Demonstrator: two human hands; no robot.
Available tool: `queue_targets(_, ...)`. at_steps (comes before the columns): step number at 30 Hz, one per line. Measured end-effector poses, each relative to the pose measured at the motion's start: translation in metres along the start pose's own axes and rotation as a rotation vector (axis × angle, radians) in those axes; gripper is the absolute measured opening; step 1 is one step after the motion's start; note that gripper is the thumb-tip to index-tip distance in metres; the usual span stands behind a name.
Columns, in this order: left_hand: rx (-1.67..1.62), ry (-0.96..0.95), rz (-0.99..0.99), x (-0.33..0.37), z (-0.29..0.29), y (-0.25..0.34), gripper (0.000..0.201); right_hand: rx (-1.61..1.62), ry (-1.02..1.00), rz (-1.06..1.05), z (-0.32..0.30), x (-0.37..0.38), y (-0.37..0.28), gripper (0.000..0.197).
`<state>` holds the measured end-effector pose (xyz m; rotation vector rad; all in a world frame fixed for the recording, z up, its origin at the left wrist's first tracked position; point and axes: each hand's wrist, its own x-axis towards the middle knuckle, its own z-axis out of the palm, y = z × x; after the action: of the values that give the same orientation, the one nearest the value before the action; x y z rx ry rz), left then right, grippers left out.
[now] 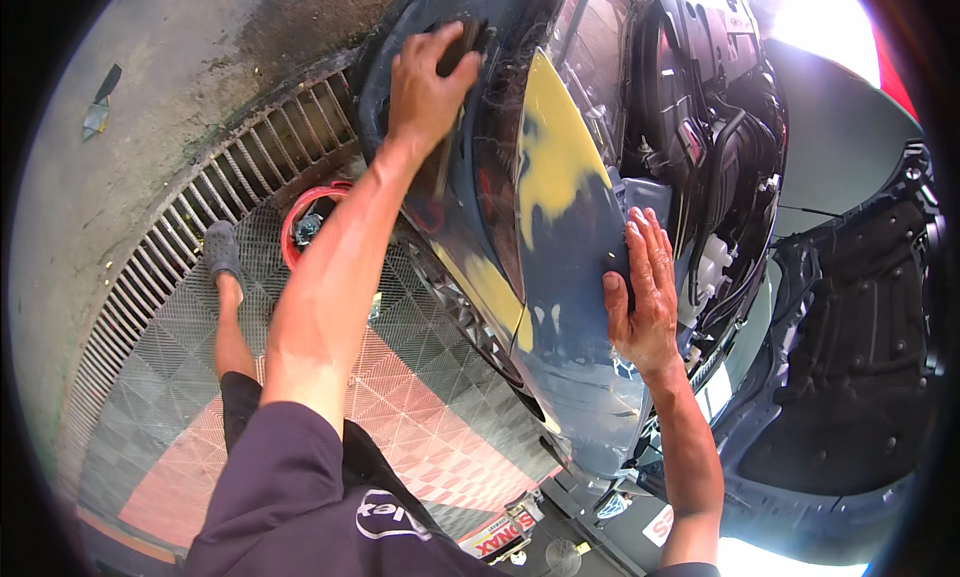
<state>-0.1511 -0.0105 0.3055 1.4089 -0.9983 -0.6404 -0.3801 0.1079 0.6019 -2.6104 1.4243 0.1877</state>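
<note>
The front of a car, with its dark bumper (420,27) and a sanded fender (570,347), lies before me. Yellow filler (552,142) shows in patches among the fender's grey-blue surface. At the bumper, my left hand (425,92) has its thumb and fingers bent around a dark, block-like piece (462,45), whose kind I cannot make out. My right hand (648,297) rests palm down on the fender beside the engine bay, fingers stretched out and holding nothing.
To the right lies the open engine bay (690,147), and beyond it the raised hood (840,377). A red bucket (292,222) stands on the floor tiles below my left arm. A metal drain grate (215,172) curves along the floor at left.
</note>
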Motion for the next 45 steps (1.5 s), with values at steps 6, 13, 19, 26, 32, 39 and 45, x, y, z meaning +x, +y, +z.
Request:
queue_targets(6,0.008,-0.067,-0.007,-0.010,-0.006,0.013,0.049,0.036,0.012,0.002,-0.004,0.001,0.004,0.057)
queue_targets(13,-0.011,-0.108,-0.052,-0.049,-0.014,0.026,0.049,0.038,0.006,0.023,-0.003,-0.006,0.004,0.057)
queue_targets(19,-0.011,-0.085,-0.027,0.027,-0.006,-0.014,0.051,0.026,0.002,0.002,-0.001,0.003,0.002,0.056)
queue_targets(26,-0.053,-0.134,-0.022,-0.021,-0.021,0.009,0.050,0.026,-0.008,0.017,-0.005,0.001,0.003,0.055)
queue_targets(32,-0.029,-0.068,-0.006,-0.052,-0.025,0.012,0.050,-0.007,-0.016,0.021,-0.003,-0.001,0.002,0.054)
queue_targets(39,-0.016,-0.085,-0.043,-0.012,-0.021,-0.001,0.049,0.017,0.005,-0.006,-0.001,0.003,0.001,0.054)
queue_targets(45,-0.075,-0.090,-0.226,-0.113,-0.040,0.043,0.048,0.002,-0.020,0.032,-0.005,-0.002,0.001,0.055)
